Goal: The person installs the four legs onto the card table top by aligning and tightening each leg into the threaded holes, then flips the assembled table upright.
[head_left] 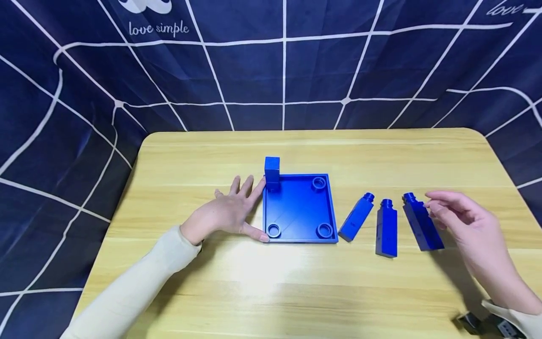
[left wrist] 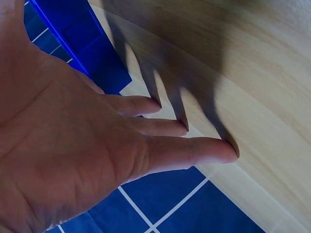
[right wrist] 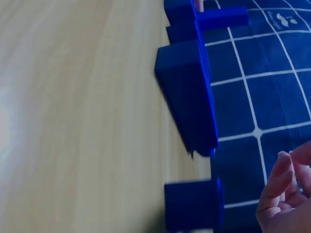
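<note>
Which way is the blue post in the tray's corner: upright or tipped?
Upright: the blue post stands on end in the far-left corner of the blue tray, rising above its rim.

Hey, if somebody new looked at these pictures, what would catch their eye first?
Probably the blue tray mid-table, with one post standing in its far left corner. Next, three loose posts lying to its right. Then the hands: the left hand spread at the tray's left edge, the right hand beside the rightmost post.

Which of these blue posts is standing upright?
The post at the far left corner of the tray; the other three lie on the table.
</note>
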`<state>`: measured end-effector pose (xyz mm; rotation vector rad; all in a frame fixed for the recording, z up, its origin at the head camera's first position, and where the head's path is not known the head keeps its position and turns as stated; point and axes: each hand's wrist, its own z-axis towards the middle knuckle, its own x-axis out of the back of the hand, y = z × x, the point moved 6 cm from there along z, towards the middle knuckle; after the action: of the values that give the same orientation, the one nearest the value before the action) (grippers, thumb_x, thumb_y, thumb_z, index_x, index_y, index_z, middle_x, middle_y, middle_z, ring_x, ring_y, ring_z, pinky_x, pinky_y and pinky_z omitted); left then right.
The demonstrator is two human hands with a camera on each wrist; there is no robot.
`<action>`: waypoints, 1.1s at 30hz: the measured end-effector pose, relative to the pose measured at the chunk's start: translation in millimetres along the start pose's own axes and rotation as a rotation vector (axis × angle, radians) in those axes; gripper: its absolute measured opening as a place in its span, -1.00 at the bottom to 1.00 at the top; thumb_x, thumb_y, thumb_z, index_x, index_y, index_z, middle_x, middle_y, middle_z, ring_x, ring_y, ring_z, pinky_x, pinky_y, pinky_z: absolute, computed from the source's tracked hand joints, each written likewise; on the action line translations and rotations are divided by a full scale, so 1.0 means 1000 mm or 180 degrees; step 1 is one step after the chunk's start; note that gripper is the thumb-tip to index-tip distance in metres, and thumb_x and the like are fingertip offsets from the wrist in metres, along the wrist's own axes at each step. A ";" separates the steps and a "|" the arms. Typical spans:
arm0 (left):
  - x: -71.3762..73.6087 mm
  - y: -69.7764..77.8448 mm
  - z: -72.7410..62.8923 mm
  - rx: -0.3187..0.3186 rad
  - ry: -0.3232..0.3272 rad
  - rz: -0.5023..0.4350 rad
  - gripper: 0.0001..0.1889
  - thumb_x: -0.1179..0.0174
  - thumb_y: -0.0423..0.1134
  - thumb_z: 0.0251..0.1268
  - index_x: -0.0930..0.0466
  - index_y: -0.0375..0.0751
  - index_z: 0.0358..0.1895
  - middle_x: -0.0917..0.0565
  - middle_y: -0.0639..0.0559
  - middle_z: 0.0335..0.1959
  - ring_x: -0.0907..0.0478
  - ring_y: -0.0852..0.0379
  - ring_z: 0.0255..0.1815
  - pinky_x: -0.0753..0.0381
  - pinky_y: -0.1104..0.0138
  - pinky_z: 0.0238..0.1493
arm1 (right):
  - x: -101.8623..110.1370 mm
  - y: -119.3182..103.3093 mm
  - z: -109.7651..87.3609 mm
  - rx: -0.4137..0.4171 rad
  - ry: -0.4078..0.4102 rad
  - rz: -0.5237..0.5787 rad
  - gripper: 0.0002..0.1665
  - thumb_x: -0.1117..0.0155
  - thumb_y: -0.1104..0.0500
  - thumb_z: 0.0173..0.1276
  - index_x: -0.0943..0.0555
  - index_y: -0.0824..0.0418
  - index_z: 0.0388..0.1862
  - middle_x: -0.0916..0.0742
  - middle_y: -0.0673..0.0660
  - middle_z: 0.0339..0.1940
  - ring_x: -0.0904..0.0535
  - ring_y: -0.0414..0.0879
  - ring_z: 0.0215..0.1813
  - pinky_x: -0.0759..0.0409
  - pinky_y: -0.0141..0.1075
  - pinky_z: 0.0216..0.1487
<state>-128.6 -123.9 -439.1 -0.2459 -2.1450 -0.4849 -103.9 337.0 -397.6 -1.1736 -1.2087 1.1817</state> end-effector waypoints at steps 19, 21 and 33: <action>0.002 -0.001 0.000 0.0007 -0.0001 -0.0028 0.56 -0.34 0.67 0.03 0.60 0.10 0.79 0.38 -0.30 0.80 0.39 -0.53 0.73 -0.06 -0.67 0.33 | 0.032 0.025 -0.004 -0.0379 0.0255 -0.1294 -0.53 -0.49 0.40 0.47 -0.79 -0.07 0.20 -0.78 -0.26 -0.25 -0.62 -0.37 -0.24 -0.48 -0.54 -0.36; 0.002 -0.001 0.000 0.0024 -0.0005 -0.0026 0.56 -0.34 0.67 0.03 0.61 0.10 0.79 0.38 -0.30 0.80 0.39 -0.53 0.73 -0.05 -0.67 0.34 | 0.033 0.027 -0.004 -0.0408 0.0256 -0.1306 -0.53 -0.51 0.39 0.47 -0.79 -0.10 0.19 -0.78 -0.27 -0.26 -0.61 -0.37 -0.25 -0.48 -0.54 -0.37; 0.000 -0.001 0.000 0.0056 -0.0009 -0.0030 0.57 -0.36 0.66 0.02 0.61 0.10 0.79 0.39 -0.30 0.80 0.40 -0.53 0.73 -0.05 -0.67 0.34 | 0.028 0.045 -0.008 -0.0507 -0.0014 -0.1525 -0.41 -0.56 0.34 0.43 -0.64 -0.26 0.21 -0.73 -0.36 -0.10 -0.62 -0.38 -0.17 -0.57 -0.51 -0.34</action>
<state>-129.0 -124.8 -439.8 -0.2267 -2.1532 -0.4710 -96.3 366.8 -441.7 -0.9210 -1.5050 0.7388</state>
